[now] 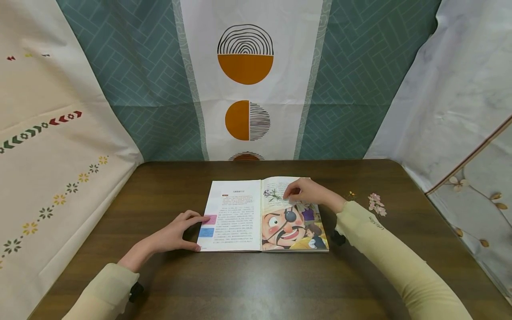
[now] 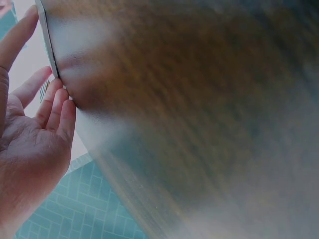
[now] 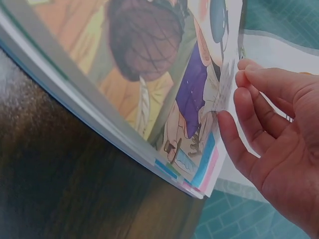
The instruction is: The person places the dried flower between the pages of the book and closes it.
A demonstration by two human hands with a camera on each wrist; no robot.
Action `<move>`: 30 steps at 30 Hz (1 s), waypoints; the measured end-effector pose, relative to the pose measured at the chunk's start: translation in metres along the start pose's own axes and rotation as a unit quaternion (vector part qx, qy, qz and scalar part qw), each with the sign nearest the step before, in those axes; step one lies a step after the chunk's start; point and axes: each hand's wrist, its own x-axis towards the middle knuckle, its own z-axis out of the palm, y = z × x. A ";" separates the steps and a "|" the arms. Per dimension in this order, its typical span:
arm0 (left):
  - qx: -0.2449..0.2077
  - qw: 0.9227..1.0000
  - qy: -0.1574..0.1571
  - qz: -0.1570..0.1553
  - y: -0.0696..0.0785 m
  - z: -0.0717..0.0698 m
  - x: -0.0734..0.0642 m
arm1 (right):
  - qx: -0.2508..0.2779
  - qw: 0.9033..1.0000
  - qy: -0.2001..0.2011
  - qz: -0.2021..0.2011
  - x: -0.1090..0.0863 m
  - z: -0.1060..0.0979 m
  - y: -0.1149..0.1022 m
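Note:
An open picture book [image 1: 236, 226] lies on the table, text on its left page and a cartoon pirate on the right. My left hand [image 1: 176, 233] rests at the book's left edge, forefinger on the page margin and thumb by the lower corner. In the left wrist view, the fingertips [image 2: 54, 94] touch the book's edge. Over the upper right page, my right hand [image 1: 306, 192] pinches the stem end of a small purple flower sprig [image 1: 273, 194]. From the right wrist, the thumb and forefinger of this right hand [image 3: 269, 104] meet above the page; the sprig is mostly hidden there.
To the right of the book, a pink flower sprig [image 1: 377, 204] and a small yellow-orange flower [image 1: 351, 194] lie on the dark wooden table [image 1: 256, 284]. Patterned cloth [image 1: 160, 89] hangs behind the table's far edge and along both sides.

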 end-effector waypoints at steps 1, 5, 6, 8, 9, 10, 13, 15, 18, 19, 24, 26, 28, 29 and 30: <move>-0.001 1.000 0.000 0.001 0.000 0.000 0.000 | 0.001 1.000 -0.001 0.004 0.000 0.001 0.000; 0.001 1.000 0.002 0.005 0.001 -0.001 -0.001 | -0.001 1.000 -0.003 0.012 -0.001 0.002 -0.001; 0.001 1.000 0.002 0.007 0.001 -0.001 -0.001 | -0.003 1.000 -0.003 0.012 -0.001 0.003 -0.002; 0.000 1.000 0.002 0.006 0.001 -0.001 -0.001 | -0.005 1.000 -0.006 0.014 -0.002 0.003 -0.002; 0.000 1.000 0.002 0.006 0.001 -0.001 -0.001 | -0.006 1.000 -0.007 0.015 -0.002 0.003 -0.002; 0.001 1.000 0.002 0.005 0.001 -0.001 -0.001 | -0.006 1.000 -0.008 0.016 -0.003 0.003 -0.002; 0.002 1.000 0.003 0.004 0.001 -0.001 -0.001 | -0.002 1.000 -0.011 0.015 -0.004 0.004 -0.002; -0.001 1.000 0.003 0.000 0.001 -0.001 -0.001 | 0.002 1.000 -0.012 0.011 -0.004 0.004 -0.002; 0.000 1.000 0.001 -0.004 0.001 0.000 0.000 | 0.005 1.000 -0.014 0.009 -0.005 0.005 -0.001; -0.002 1.000 0.000 -0.006 0.001 0.000 0.000 | 0.004 1.000 -0.015 0.009 -0.005 0.005 0.000; 0.001 1.000 0.001 -0.001 0.000 0.001 0.000 | 0.007 1.000 -0.019 0.009 -0.004 0.006 0.001; 0.002 1.000 0.002 0.001 -0.001 0.001 0.000 | 0.007 1.000 -0.019 0.008 -0.004 0.007 0.002; 0.003 1.000 0.002 0.002 -0.001 0.001 0.000 | 0.007 1.000 -0.020 0.007 -0.004 0.006 0.001; 0.003 1.000 0.003 0.002 -0.001 0.001 0.000 | 0.007 1.000 -0.020 0.005 -0.004 0.007 0.001; 0.002 1.000 0.003 0.002 -0.001 0.001 0.000 | 0.007 1.000 -0.021 0.005 -0.005 0.007 0.001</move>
